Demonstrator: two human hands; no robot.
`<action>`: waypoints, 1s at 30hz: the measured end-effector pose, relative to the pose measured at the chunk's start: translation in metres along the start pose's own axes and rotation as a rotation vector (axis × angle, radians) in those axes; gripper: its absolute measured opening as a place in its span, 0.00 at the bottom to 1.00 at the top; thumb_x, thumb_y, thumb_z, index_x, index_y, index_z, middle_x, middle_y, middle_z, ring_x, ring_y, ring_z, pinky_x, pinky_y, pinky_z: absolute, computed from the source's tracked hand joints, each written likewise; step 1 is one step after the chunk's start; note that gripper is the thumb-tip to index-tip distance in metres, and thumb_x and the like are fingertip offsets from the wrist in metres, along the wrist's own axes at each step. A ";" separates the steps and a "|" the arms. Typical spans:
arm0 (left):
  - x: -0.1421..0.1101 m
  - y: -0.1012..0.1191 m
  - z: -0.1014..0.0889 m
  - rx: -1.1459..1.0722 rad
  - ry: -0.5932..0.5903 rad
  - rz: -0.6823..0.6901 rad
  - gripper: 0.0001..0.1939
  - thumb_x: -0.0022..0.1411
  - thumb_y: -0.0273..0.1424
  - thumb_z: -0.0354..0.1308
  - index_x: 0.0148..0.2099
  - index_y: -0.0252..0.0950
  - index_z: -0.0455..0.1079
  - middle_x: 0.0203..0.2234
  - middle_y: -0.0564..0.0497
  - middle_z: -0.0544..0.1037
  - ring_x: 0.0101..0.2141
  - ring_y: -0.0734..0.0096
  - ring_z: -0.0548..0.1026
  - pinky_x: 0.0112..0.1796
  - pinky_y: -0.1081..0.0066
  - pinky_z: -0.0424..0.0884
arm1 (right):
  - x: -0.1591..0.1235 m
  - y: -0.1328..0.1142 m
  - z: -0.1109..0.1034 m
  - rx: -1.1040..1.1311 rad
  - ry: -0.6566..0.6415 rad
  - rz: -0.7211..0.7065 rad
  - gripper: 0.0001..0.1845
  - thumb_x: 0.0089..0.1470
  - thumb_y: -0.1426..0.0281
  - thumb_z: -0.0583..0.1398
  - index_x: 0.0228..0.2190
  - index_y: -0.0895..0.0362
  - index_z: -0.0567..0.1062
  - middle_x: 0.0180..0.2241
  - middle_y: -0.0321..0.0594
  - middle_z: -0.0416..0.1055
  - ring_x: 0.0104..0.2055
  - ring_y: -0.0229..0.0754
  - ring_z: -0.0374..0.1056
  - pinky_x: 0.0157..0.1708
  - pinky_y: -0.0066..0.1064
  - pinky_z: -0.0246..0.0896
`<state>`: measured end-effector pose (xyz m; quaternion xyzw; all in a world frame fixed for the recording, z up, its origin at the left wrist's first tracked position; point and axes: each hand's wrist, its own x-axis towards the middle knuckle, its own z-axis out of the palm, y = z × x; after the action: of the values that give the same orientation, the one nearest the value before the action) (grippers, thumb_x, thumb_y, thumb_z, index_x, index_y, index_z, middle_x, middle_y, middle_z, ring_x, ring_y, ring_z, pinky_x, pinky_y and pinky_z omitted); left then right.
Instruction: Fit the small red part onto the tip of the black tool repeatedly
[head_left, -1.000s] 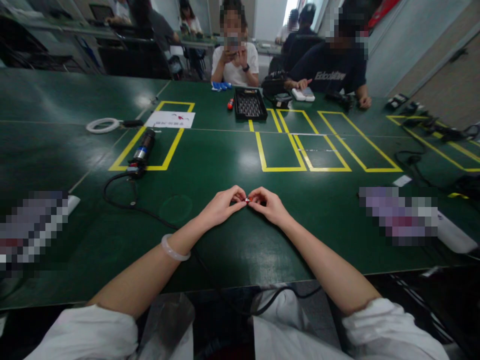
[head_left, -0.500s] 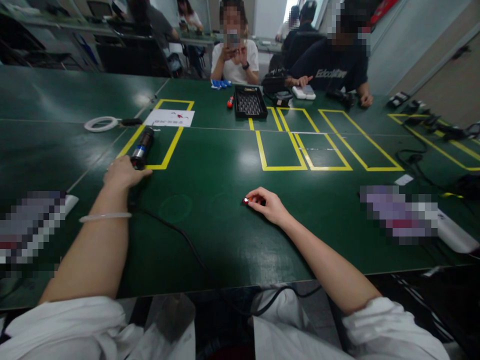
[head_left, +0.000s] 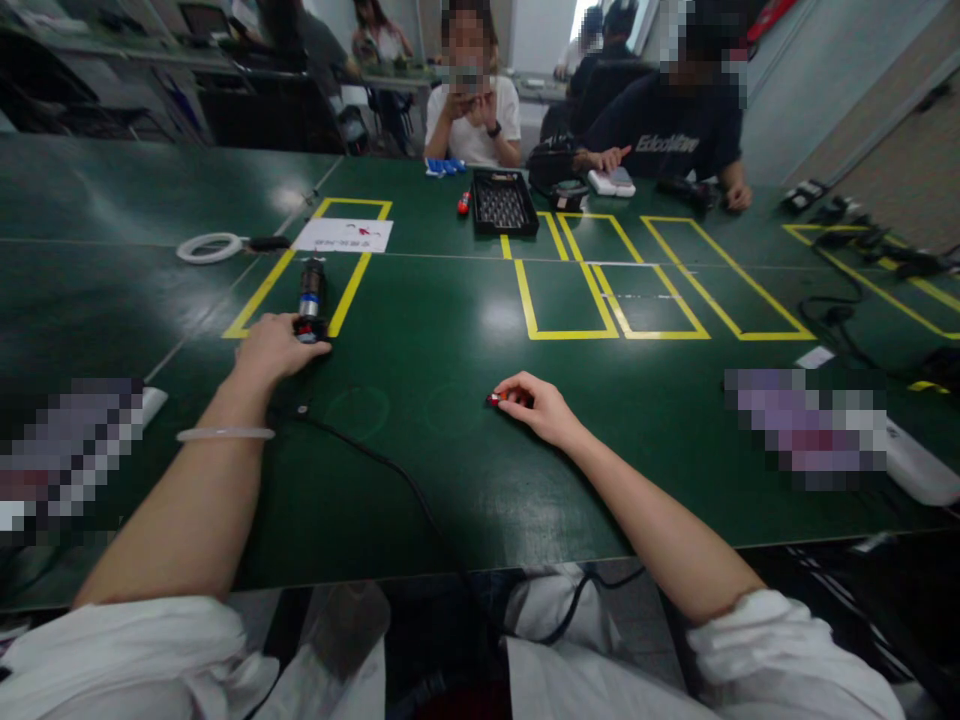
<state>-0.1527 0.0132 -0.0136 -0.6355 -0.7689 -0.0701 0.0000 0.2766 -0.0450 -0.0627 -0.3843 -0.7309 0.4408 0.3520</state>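
Note:
My left hand (head_left: 276, 347) is around the near end of a dark cylindrical tool (head_left: 311, 292) with blue and silver bands; its exact kind is unclear. The thumb lies to the right of that end, and the fingers are partly hidden. The tool points away from me within the left yellow taped outline (head_left: 351, 290). At the middle of the green table (head_left: 420, 480), my right hand (head_left: 536, 402) is closed in a pinch on a small red and orange piece (head_left: 494, 399), mostly covered by the fingers.
A white printed card (head_left: 345, 235) lies beyond the tool, beside a white ring-shaped coil (head_left: 210, 248). A black cable (head_left: 375, 455) crosses toward my lap. Farther back stand a black compartment tray (head_left: 504, 203) and a small red object (head_left: 464, 203). Two people sit opposite.
My left hand has shifted slightly right with the cylindrical tool, which has turned to point more straight ahead. The cable's end now shows beside my wrist. My right hand keeps its pinch.

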 end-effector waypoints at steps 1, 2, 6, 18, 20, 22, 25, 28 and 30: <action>-0.007 0.014 0.000 0.029 -0.034 -0.032 0.37 0.59 0.51 0.60 0.58 0.24 0.65 0.48 0.36 0.71 0.44 0.54 0.70 0.45 0.58 0.69 | 0.000 0.001 0.000 0.007 0.002 0.002 0.10 0.54 0.69 0.63 0.39 0.58 0.76 0.30 0.35 0.68 0.28 0.35 0.63 0.30 0.28 0.59; -0.014 0.029 0.000 0.051 -0.058 -0.046 0.37 0.60 0.49 0.59 0.60 0.25 0.64 0.52 0.34 0.68 0.47 0.51 0.70 0.46 0.56 0.69 | 0.000 0.001 0.001 0.014 0.005 0.005 0.11 0.53 0.69 0.63 0.40 0.58 0.75 0.29 0.35 0.68 0.28 0.35 0.62 0.30 0.28 0.59; -0.051 0.098 0.001 0.068 -0.034 0.071 0.35 0.57 0.49 0.60 0.58 0.29 0.65 0.50 0.34 0.68 0.49 0.45 0.70 0.46 0.56 0.70 | 0.000 0.004 0.002 0.049 0.020 0.016 0.11 0.53 0.68 0.63 0.40 0.57 0.74 0.28 0.33 0.67 0.27 0.35 0.62 0.29 0.28 0.58; -0.136 0.227 0.013 -0.069 -0.040 0.478 0.38 0.58 0.46 0.59 0.64 0.32 0.58 0.46 0.38 0.68 0.46 0.50 0.69 0.42 0.61 0.68 | -0.003 0.005 -0.002 -0.130 0.153 -0.144 0.02 0.54 0.73 0.59 0.32 0.55 0.71 0.32 0.37 0.66 0.32 0.38 0.64 0.33 0.30 0.60; -0.141 0.233 0.014 -0.075 -0.041 0.482 0.38 0.58 0.46 0.59 0.64 0.32 0.58 0.46 0.38 0.68 0.46 0.50 0.69 0.43 0.61 0.68 | -0.003 0.004 -0.003 -0.182 0.156 -0.164 0.04 0.52 0.75 0.59 0.31 0.55 0.69 0.32 0.36 0.65 0.32 0.38 0.63 0.34 0.30 0.60; -0.143 0.235 0.014 -0.075 -0.039 0.480 0.38 0.59 0.46 0.58 0.65 0.31 0.57 0.46 0.38 0.68 0.46 0.51 0.69 0.43 0.61 0.68 | -0.004 0.003 -0.004 -0.220 0.141 -0.182 0.05 0.51 0.76 0.59 0.30 0.55 0.68 0.31 0.36 0.64 0.32 0.39 0.62 0.34 0.30 0.59; -0.143 0.233 0.015 -0.075 -0.032 0.476 0.38 0.60 0.47 0.57 0.66 0.31 0.56 0.45 0.38 0.68 0.45 0.51 0.69 0.42 0.62 0.68 | -0.004 0.002 -0.005 -0.241 0.107 -0.204 0.05 0.52 0.77 0.58 0.30 0.55 0.69 0.31 0.36 0.64 0.33 0.39 0.62 0.35 0.31 0.59; -0.144 0.230 0.016 -0.091 -0.024 0.478 0.39 0.60 0.46 0.56 0.67 0.31 0.55 0.46 0.37 0.68 0.46 0.50 0.69 0.42 0.61 0.68 | -0.004 0.002 -0.006 -0.229 0.095 -0.208 0.03 0.54 0.75 0.59 0.32 0.55 0.72 0.34 0.39 0.66 0.36 0.41 0.64 0.38 0.32 0.61; -0.144 0.230 0.017 -0.106 -0.019 0.475 0.39 0.60 0.46 0.57 0.67 0.32 0.55 0.48 0.37 0.68 0.47 0.50 0.68 0.43 0.61 0.67 | -0.005 0.001 -0.006 -0.217 0.107 -0.191 0.02 0.55 0.73 0.60 0.33 0.55 0.74 0.36 0.41 0.67 0.38 0.42 0.65 0.39 0.33 0.62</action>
<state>0.1011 -0.0841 -0.0189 -0.7982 -0.5931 -0.1024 -0.0243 0.2846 -0.0464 -0.0623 -0.3715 -0.7877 0.3028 0.3871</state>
